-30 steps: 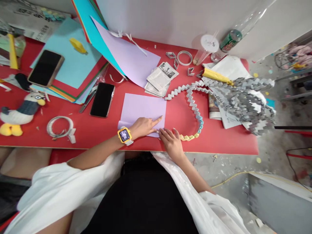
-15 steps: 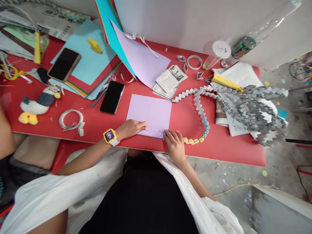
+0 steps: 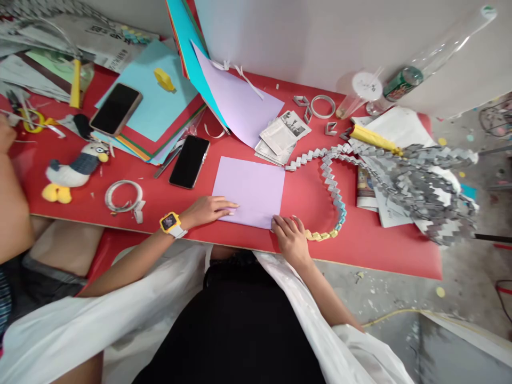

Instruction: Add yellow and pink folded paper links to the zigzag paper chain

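Observation:
A light purple sheet of paper [image 3: 250, 186] lies flat on the red table in front of me. My left hand [image 3: 210, 209] rests on its near left corner, fingers stretched out over the paper. At the near right corner, my right hand [image 3: 290, 234] has its fingers bent around the paper's edge; the thumb's grip is partly hidden. Close to my right hand is the yellow end of a folded-paper chain [image 3: 320, 235], which turns blue and then grey farther along. Several folded newspaper pieces [image 3: 282, 133] lie just beyond the sheet.
Left of the sheet are a phone [image 3: 189, 161], a white coil [image 3: 124, 196], a plush bird [image 3: 76, 173] and a coloured paper stack [image 3: 148, 109] with another phone on it. A cup [image 3: 362, 90] and bottle [image 3: 404, 82] stand at the back right. Another person's arm [image 3: 12, 197] is at far left.
My left hand has slid left off the near edge's middle, its fingers straightening. The narrow strip along the sheet's near edge no longer shows. My right hand stays at the corner; the view has shifted slightly.

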`<state>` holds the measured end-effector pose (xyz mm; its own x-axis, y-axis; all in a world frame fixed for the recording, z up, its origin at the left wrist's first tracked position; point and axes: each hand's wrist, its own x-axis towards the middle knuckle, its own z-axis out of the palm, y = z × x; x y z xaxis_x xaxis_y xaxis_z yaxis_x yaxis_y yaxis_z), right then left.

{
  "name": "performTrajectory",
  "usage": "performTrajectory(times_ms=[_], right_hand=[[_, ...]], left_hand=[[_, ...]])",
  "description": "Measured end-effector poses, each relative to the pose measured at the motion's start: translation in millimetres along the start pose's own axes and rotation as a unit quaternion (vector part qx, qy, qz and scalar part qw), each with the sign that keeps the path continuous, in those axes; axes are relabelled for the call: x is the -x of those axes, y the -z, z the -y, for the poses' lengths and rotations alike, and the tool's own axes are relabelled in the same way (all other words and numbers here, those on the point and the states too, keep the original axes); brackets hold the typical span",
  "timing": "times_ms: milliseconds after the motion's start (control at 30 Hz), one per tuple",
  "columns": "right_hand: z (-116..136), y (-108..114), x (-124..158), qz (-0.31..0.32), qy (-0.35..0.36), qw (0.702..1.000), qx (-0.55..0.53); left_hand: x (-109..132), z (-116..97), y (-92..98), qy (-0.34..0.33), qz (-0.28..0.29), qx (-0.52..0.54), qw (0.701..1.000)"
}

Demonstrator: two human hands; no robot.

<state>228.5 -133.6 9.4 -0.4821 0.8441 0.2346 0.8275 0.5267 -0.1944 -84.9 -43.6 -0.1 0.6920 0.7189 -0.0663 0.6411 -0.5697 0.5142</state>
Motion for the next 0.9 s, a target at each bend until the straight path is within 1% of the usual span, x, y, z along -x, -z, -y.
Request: performTrajectory(times_ms=[100,167,333,467,567,667,767,900], right_hand=[[-1,5,-2,0.053,-0.004,0.999,-0.004],[-1,6,-3,0.079,0.007,0.997,0.004],[-2,4,-3,0.088,0.021,0.996,0.016],[1,6,-3,0.088,0.015,0.996,0.014],[12,6,-6,0.097,0.017,0.995,-0.004],[32,-3,-11,0.126,0.014,0.991,-0.035],[52,-17,-17,0.157,-0.009,0.986,-0.063],[66,-30,-24,0.165,-0.009,0.983,-0.078]], left_hand=[[1,1,-5.3,-0.006,-0.028,0.002,1.0],[4,2,-8.1,-0.019,-0.048,-0.01,0.999],[12,4,-12.0,-0.042,-0.1,-0.034,0.994],[15,2,-14.4,-0.039,-0.104,-0.062,0.992],[16,-3,-14.5,-0.036,-0.094,-0.105,0.989],[15,-8,-12.7,-0.036,-0.077,-0.117,0.99],[14,-10,-11.2,-0.035,-0.071,-0.098,0.992],[17,-5,-10.7,-0.03,-0.084,-0.035,0.995]])
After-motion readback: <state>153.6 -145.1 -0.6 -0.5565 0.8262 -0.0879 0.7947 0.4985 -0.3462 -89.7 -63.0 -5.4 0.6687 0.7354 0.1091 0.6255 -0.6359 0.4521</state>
